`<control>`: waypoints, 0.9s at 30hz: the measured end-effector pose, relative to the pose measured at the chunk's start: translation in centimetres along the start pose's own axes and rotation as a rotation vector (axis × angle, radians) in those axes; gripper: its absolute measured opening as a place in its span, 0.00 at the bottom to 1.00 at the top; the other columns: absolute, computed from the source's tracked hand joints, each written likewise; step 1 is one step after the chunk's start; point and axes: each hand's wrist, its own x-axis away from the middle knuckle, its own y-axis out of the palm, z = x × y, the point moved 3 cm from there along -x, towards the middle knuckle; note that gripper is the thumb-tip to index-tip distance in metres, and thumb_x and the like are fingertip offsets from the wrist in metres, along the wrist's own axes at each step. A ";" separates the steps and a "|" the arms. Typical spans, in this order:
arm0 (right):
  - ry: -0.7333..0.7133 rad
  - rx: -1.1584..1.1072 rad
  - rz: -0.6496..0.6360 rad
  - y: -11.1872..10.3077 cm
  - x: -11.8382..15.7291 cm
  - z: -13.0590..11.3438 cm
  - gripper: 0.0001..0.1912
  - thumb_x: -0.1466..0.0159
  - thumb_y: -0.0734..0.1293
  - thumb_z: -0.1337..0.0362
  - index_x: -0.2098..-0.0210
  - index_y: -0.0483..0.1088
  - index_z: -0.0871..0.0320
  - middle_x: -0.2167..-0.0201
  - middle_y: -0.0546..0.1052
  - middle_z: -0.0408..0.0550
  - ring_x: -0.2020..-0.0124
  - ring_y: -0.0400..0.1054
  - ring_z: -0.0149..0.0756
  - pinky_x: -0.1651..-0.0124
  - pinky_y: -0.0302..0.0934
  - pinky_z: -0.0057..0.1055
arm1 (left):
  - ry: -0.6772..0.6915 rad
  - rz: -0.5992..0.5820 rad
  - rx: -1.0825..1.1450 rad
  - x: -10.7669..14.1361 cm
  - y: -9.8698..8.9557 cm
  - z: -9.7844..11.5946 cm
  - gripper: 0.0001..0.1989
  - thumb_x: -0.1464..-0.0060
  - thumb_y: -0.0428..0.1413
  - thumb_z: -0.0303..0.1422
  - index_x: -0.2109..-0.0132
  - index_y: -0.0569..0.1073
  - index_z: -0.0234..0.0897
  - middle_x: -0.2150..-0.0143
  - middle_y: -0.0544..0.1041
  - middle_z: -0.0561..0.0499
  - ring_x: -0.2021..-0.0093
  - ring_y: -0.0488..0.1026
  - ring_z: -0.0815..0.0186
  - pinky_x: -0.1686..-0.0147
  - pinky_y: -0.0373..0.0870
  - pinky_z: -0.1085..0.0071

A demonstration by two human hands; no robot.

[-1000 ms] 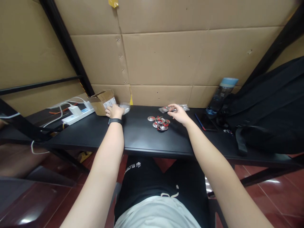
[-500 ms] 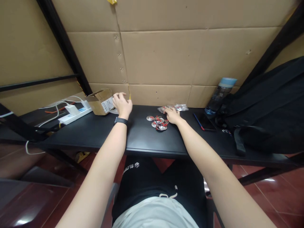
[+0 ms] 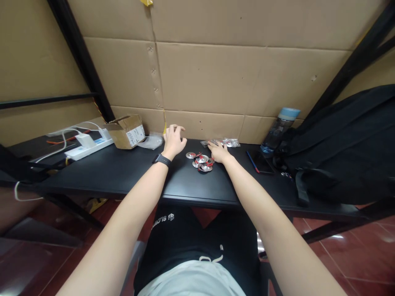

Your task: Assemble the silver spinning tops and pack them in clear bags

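Note:
A small pile of silver finger cymbals with red straps lies on the black table. My left hand, with a dark watch on its wrist, is raised to the left of the pile. Its fingers are apart and slightly bent, with nothing in them. My right hand is just right of the pile, fingers spread, close to clear plastic packets that hold more red and silver discs. Whether its fingertips touch the packets or the nearest cymbals I cannot tell.
Left of my hands are an opened cardboard box, a clear plastic bag and a white power strip. To the right stand a bottle, a phone with a pen, and a black backpack. Cardboard lines the back.
My left hand has moved right, away from the cardboard box, uncovering the plastic bag. My right hand stays between the pile and the packets. The view has shifted slightly.

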 end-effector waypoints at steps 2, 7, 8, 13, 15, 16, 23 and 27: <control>0.003 -0.002 0.021 -0.1 -0.3 0.1 0.38 0.36 0.61 0.71 0.27 0.59 0.50 0.22 0.49 0.48 0.25 0.43 0.63 0.31 0.43 0.71 | 0.000 -0.006 0.006 0.0 0.1 -0.2 0.20 0.47 0.58 0.26 0.47 0.72 0.45 0.42 0.67 0.39 0.39 0.64 0.43 0.41 0.64 0.45; 0.005 -0.020 0.086 -0.3 -1.2 0.6 0.35 0.36 0.57 0.71 0.30 0.64 0.52 0.24 0.56 0.49 0.27 0.48 0.61 0.33 0.48 0.70 | 0.022 -0.020 0.004 -0.1 0.2 -0.2 0.20 0.47 0.58 0.27 0.47 0.72 0.45 0.42 0.68 0.40 0.40 0.65 0.44 0.43 0.65 0.47; 0.006 -0.039 0.110 -0.4 -1.2 0.6 0.33 0.35 0.56 0.71 0.31 0.65 0.52 0.25 0.58 0.49 0.28 0.50 0.61 0.34 0.49 0.69 | 0.028 -0.024 0.005 -0.1 0.2 -0.1 0.20 0.47 0.59 0.27 0.47 0.72 0.45 0.43 0.68 0.40 0.41 0.65 0.44 0.44 0.66 0.47; 0.012 -0.130 0.330 -2.1 -0.2 1.2 0.25 0.29 0.54 0.67 0.39 0.72 0.57 0.32 0.69 0.57 0.34 0.59 0.58 0.36 0.52 0.65 | 0.034 -0.066 0.061 -0.1 0.3 0.4 0.20 0.48 0.59 0.26 0.48 0.73 0.45 0.44 0.70 0.42 0.43 0.68 0.47 0.43 0.66 0.49; 0.014 -0.167 0.413 -3.1 0.5 1.8 0.22 0.29 0.56 0.67 0.42 0.75 0.57 0.35 0.72 0.58 0.37 0.63 0.57 0.36 0.53 0.62 | 0.031 -0.100 0.096 -0.1 0.5 0.6 0.19 0.48 0.58 0.26 0.48 0.74 0.44 0.45 0.72 0.43 0.43 0.69 0.48 0.42 0.66 0.49; 0.015 -0.201 0.451 -3.5 0.9 2.1 0.20 0.29 0.58 0.66 0.45 0.76 0.57 0.37 0.74 0.58 0.38 0.65 0.56 0.36 0.54 0.60 | 0.036 -0.117 0.117 0.0 0.6 0.7 0.18 0.47 0.58 0.26 0.49 0.75 0.43 0.45 0.73 0.43 0.43 0.70 0.49 0.42 0.67 0.50; 0.104 -0.684 0.733 -5.3 2.7 3.5 0.09 0.38 0.68 0.67 0.62 0.81 0.57 0.62 0.84 0.54 0.59 0.79 0.47 0.47 0.71 0.44 | 0.273 -0.298 0.418 1.1 0.8 4.3 0.09 0.40 0.56 0.31 0.55 0.80 0.41 0.53 0.81 0.48 0.50 0.77 0.59 0.45 0.72 0.62; 0.071 -0.876 0.725 -5.2 3.0 2.5 0.09 0.41 0.72 0.61 0.64 0.82 0.58 0.64 0.84 0.53 0.60 0.80 0.47 0.51 0.73 0.43 | 0.174 -0.178 0.473 1.8 1.4 5.7 0.09 0.37 0.57 0.39 0.57 0.80 0.40 0.55 0.82 0.48 0.53 0.78 0.59 0.46 0.73 0.61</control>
